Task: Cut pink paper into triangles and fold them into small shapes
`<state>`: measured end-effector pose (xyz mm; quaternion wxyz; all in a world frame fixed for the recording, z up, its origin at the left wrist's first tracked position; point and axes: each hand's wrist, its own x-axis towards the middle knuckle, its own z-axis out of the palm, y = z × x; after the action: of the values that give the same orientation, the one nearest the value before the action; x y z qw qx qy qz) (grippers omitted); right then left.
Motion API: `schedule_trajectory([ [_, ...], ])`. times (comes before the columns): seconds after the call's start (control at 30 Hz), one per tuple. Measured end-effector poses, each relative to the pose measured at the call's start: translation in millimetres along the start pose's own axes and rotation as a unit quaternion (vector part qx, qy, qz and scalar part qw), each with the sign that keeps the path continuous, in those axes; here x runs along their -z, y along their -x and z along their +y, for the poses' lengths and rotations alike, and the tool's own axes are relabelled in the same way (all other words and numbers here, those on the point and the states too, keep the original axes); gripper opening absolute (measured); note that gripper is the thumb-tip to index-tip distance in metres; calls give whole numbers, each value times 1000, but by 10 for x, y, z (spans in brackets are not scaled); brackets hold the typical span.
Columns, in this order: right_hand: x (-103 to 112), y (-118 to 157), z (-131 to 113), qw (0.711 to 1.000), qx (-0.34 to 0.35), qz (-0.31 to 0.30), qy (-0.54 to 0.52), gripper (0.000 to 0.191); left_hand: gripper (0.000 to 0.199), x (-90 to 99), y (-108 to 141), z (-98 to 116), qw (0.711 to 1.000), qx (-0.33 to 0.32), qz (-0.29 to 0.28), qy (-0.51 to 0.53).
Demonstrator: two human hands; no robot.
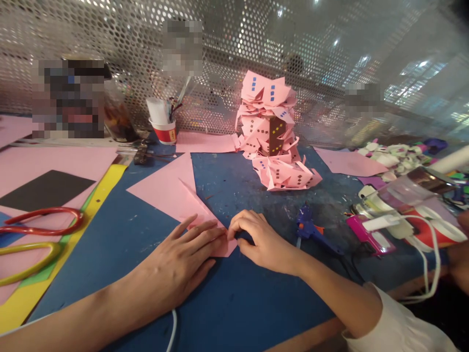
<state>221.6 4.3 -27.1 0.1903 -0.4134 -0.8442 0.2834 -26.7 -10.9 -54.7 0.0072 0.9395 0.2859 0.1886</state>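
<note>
My left hand (183, 261) lies flat on a folded piece of pink paper (200, 199), its fingers stretched out along a fold. At that paper's right corner, the thumb and fingertips of my right hand (261, 242) are pinched together on the edge. Part of the fold is hidden beneath the left fingers. Another pink sheet (161, 188) lies flat just beyond and to the left, partly covered by the folded piece. Farther back stands a tall stack of folded pink paper shapes (267, 93) marked with small blue, brown and yellow squares.
A blue glue gun (311, 230) lies right of my right hand. Red scissors (69, 222) and yellow scissors (47, 254) rest on coloured sheets at left. A paper cup (164, 133) stands at the back. A pink device (370, 237) with white cables sits at right.
</note>
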Motion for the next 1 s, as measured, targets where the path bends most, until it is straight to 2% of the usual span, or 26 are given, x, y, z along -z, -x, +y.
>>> schedule_trajectory([
  [0.77, -10, -8, 7, 1000, 2, 5, -2, 39, 42, -1, 20, -5, 1000, 4, -13, -5],
  [1.0, -23, -2, -36, 1000, 1, 15, 6, 22, 41, -1, 3, 3, 1000, 8, 3, 4],
])
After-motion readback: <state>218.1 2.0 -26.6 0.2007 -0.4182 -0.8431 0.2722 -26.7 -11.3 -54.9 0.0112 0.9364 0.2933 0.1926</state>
